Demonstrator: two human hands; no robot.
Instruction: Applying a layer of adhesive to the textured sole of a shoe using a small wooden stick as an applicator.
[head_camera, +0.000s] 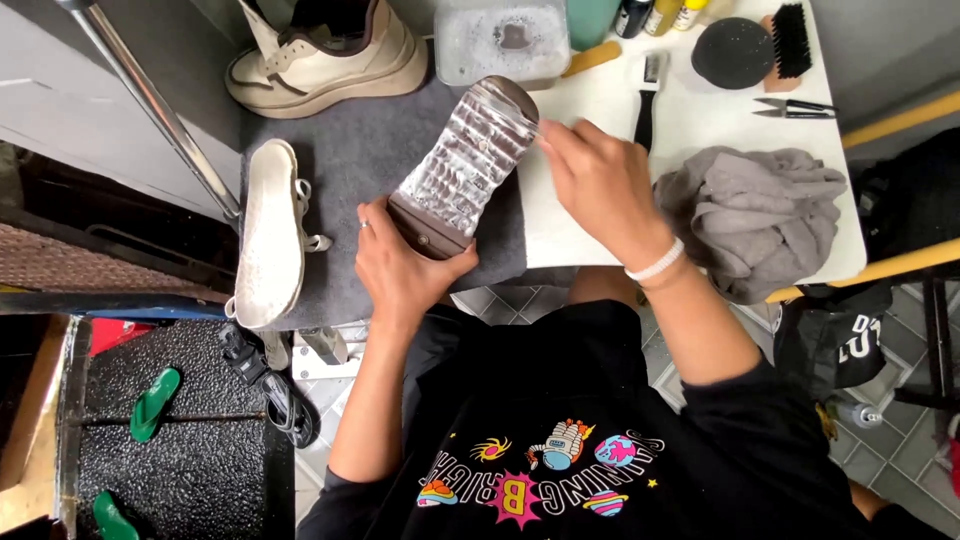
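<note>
My left hand (400, 262) grips the heel end of a shoe (462, 165) turned sole-up, its brown sole wet and foamy. My right hand (600, 185) is closed at the right side of the sole near the toe; whatever it holds is hidden by the fingers. The shoe lies over a dark grey mat (370, 160) on the white table (690, 110). A white insole (268, 232) with a lace beside it rests on the mat to the left. A second cream shoe (325, 55) stands upright at the back left.
A clear tub of soapy water (500, 40) sits behind the shoe. A small brush (647, 95), a wooden brush with black bristles (790, 40), a black round sponge (732, 52), scissors (795, 107) and a crumpled grey cloth (755, 215) lie on the right. A metal pole (150, 100) slants at the left.
</note>
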